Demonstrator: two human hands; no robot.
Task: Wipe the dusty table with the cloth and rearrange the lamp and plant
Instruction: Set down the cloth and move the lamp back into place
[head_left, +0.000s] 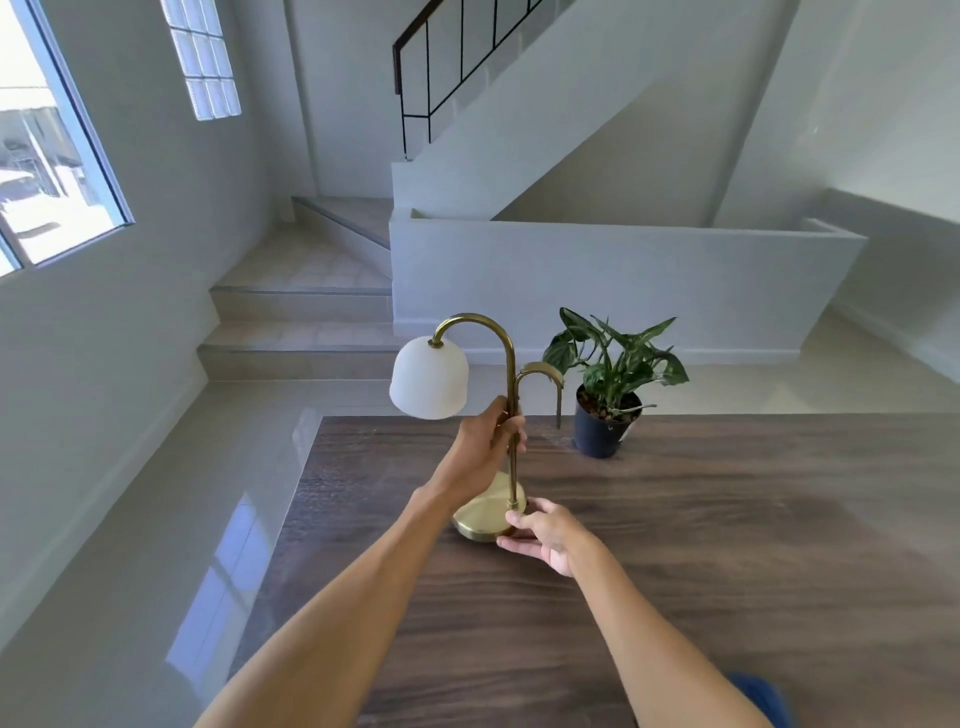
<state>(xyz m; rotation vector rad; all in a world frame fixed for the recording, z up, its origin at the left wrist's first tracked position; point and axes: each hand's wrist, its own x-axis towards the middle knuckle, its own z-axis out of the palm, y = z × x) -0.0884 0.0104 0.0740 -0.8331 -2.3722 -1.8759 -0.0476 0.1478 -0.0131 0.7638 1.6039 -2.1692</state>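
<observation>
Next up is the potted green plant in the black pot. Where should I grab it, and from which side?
Grip the black pot around its wall, below the rim, coming in low from the near side with the right hand. The leaves spread wide above it, so a top approach is blocked, and the brass lamp crowds its left.

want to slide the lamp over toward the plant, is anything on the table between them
Nothing visible lies between them. The lamp, held by the left hand on its stem and the right hand at its base, has only bare table between it and the plant.
</observation>
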